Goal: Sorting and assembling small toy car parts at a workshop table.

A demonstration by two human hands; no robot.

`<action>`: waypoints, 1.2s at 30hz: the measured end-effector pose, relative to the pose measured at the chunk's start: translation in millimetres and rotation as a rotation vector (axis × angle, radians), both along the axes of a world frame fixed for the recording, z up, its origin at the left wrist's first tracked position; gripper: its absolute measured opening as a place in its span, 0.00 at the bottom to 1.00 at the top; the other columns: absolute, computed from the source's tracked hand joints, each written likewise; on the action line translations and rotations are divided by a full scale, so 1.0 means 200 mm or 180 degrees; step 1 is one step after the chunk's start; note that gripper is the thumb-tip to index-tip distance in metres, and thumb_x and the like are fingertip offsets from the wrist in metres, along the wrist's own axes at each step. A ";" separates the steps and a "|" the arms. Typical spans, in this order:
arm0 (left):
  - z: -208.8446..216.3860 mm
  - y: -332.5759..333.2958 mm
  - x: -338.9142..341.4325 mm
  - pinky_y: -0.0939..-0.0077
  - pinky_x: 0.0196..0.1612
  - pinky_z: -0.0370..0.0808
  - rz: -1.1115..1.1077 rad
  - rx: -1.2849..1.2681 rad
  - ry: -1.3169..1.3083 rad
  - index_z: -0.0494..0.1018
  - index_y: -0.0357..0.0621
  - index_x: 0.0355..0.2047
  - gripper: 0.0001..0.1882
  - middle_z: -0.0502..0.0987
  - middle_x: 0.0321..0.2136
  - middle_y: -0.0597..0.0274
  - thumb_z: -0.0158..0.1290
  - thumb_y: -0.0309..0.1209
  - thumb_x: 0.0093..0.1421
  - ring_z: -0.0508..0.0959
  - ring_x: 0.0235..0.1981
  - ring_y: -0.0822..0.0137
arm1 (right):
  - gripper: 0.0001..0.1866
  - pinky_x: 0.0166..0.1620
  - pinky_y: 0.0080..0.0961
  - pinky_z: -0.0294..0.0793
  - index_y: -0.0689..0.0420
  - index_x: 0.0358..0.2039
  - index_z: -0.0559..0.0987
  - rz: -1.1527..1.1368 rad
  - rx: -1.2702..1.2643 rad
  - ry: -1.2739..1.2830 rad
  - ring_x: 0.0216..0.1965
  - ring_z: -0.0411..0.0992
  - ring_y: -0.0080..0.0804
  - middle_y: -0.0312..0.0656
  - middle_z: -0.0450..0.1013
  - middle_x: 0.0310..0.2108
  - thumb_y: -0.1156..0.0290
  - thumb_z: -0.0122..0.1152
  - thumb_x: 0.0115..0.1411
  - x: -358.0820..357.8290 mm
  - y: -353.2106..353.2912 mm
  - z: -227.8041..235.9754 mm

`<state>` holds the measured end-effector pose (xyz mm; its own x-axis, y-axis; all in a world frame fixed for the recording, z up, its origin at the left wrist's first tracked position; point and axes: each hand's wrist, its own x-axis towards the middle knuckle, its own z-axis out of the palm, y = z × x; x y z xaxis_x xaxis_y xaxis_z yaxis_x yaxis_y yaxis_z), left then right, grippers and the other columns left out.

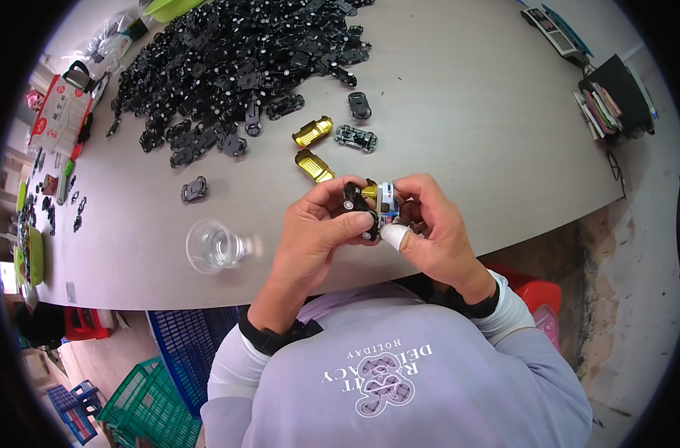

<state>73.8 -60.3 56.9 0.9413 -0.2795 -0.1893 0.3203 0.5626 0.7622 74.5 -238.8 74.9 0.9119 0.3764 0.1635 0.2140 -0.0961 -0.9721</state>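
Observation:
Both hands meet above the table's near edge, fingers closed around small toy car parts. In my left hand [304,228] is a black toy car chassis [353,197] with small wheels, pinched between thumb and fingers. My right hand [441,231] grips a white and blue toy car part [388,196] right against it; a white wrap [394,236] covers the right thumb. A bit of gold [370,190] shows between the two pieces. Fingers hide how the parts join. Just beyond lie two gold car shells [313,132], a grey-black chassis [356,138] and a dark toy car [360,105].
A large heap of black toy car parts [228,67] covers the far left. One dark car [194,189] lies apart, near a clear plastic cup [214,246]. A telephone [555,33] and books [600,110] stand at right. Blue [187,336] and green crates [150,403] sit below the table.

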 end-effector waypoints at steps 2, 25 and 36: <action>0.01 -0.01 0.00 0.73 0.35 0.80 0.0001 0.0037 -0.0003 0.69 0.36 0.46 0.20 0.74 0.37 0.58 0.58 0.20 0.51 0.77 0.33 0.69 | 0.17 0.36 0.20 0.71 0.61 0.42 0.65 -0.0078 0.0124 0.0025 0.33 0.70 0.21 0.39 0.68 0.33 0.81 0.57 0.51 0.00 0.00 -0.01; -0.04 0.02 -0.02 0.77 0.34 0.78 -0.0131 0.0617 -0.0575 0.74 0.37 0.45 0.21 0.74 0.34 0.59 0.59 0.17 0.49 0.75 0.34 0.69 | 0.23 0.28 0.17 0.65 0.58 0.45 0.71 0.0202 -0.0067 -0.0186 0.26 0.64 0.21 0.36 0.65 0.33 0.86 0.54 0.46 0.00 0.01 -0.02; 0.01 0.00 -0.06 0.78 0.39 0.71 0.0111 0.2525 -0.1876 0.70 0.40 0.51 0.19 0.73 0.38 0.61 0.52 0.26 0.58 0.73 0.36 0.71 | 0.22 0.29 0.18 0.68 0.58 0.42 0.70 -0.0214 -0.0329 -0.0774 0.27 0.67 0.22 0.37 0.65 0.33 0.89 0.53 0.44 -0.01 0.03 -0.08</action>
<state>61.5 -59.7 59.8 0.9505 -0.2445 0.1919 -0.2386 -0.1783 0.9546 73.4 -232.6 59.3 0.8741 0.3425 0.3445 0.4296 -0.2141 -0.8773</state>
